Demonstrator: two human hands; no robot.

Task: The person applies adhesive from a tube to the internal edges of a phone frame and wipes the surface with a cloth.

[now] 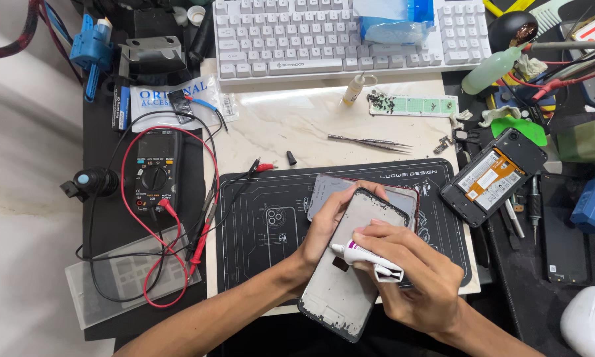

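Observation:
My left hand (327, 228) grips the upper left edge of a grey phone frame (340, 291), holding it tilted over the black work mat (258, 225). My right hand (413, 271) holds a small white glue tube (367, 260) with a purple band, its nozzle pointing left onto the frame's inner surface. Under the frame lies a second phone part with a red rim (406, 198).
An opened phone (492, 177) showing its battery lies right of the mat. Tweezers (370, 141), a small bottle (353, 89) and a screw tray (413, 104) sit behind it. A multimeter (155, 172) with red and black leads is left; a white keyboard (297, 33) is at the back.

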